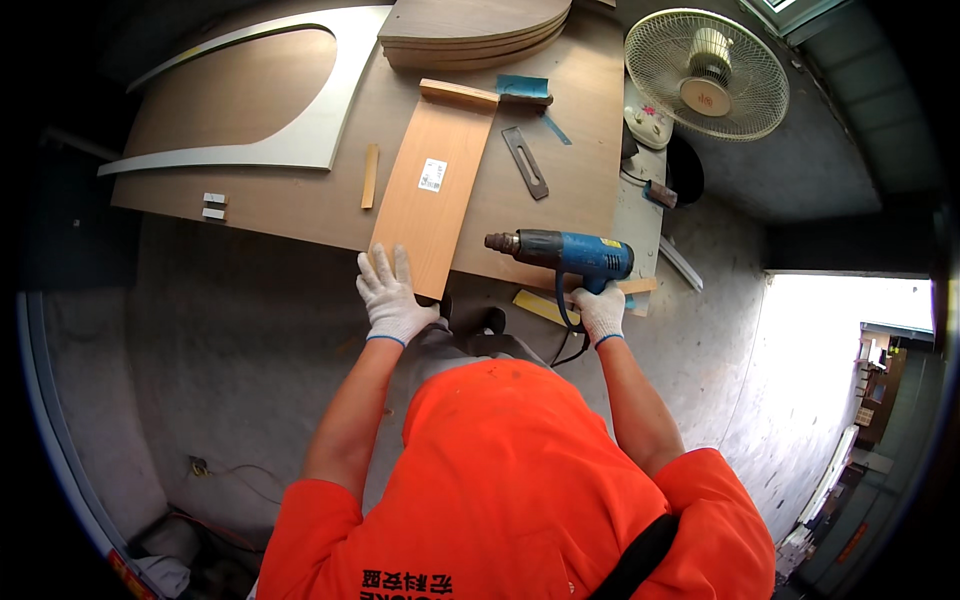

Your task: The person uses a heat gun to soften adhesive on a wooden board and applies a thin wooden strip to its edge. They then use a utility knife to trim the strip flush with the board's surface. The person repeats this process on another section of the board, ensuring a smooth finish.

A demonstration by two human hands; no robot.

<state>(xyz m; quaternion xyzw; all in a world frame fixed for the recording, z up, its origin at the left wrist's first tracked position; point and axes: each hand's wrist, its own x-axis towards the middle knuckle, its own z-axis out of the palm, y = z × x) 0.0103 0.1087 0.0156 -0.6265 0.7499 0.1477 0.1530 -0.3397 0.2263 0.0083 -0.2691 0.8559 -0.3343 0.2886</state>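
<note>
My left hand, in a white knit glove, lies with its fingers spread on the near left end of a long wood-coloured board. That board carries a white label and reaches over the table's near edge. My right hand, gloved the same way, is wrapped round the handle of a blue and black heat gun. Its metal nozzle points left, toward the board, with a gap between them. A wooden strip lies across the board's far end. Right of the board is a slotted dark metal piece.
Curved boards are stacked at the table's far side. A white arched frame lies at the left. A thin wood strip and two small blocks rest nearby. A fan stands at the far right.
</note>
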